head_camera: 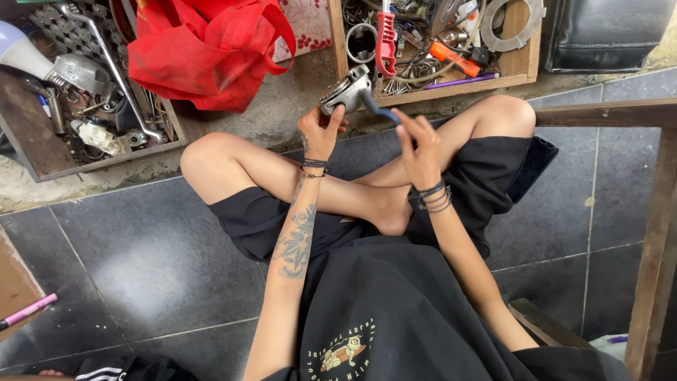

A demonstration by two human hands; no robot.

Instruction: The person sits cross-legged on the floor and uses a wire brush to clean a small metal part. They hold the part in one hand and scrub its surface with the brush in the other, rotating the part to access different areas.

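I sit cross-legged on a dark tiled floor. My left hand [321, 130] grips a grey metal engine part [345, 90], held up in front of my knees. My right hand [417, 144] holds a slim tool with a blue handle [381, 110], its tip against the metal part. Both wrists carry dark bracelets, and my left forearm is tattooed.
A wooden tray [437, 90] of tools and metal rings, with a red-handled tool [385, 41], lies ahead. A second tray [49, 152] of parts is at the left, beside a red cloth bag [204, 49]. A wooden frame [652, 233] stands at right. A pink pen [28, 310] lies at lower left.
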